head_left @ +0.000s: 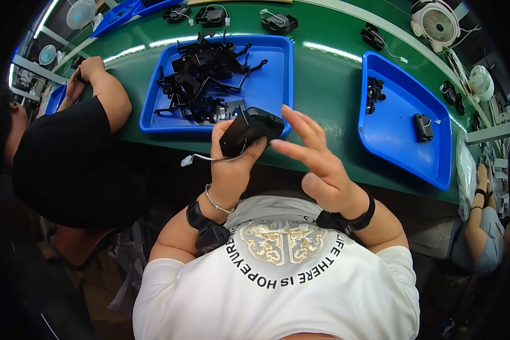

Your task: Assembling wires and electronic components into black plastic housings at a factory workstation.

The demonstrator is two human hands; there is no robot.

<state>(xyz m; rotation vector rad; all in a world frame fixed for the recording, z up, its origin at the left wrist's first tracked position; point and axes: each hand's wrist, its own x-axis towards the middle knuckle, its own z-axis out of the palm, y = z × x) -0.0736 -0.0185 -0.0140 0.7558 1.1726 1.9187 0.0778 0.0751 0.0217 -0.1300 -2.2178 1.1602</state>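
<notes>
A black plastic housing (249,131) is gripped in my left hand (232,175), thumb on its near side and fingers round its left edge. From it a thin cable with a white plug (187,161) hangs out to the left. My right hand (330,177) is open just right of the housing, fingers spread; whether a fingertip touches it I cannot tell. Behind the housing lies a blue tray (276,63) with a heap of black plastic brackets (201,73). A small silvery part (230,109) shows in that tray, partly hidden by the housing.
Another blue tray (402,139) at the right holds small black parts (374,94) and a black housing (423,127). Several wired black units, including one (279,21), line the back of the green table (326,73). A co-worker in black (68,158) sits close at left; another person's arm (480,192) shows far right.
</notes>
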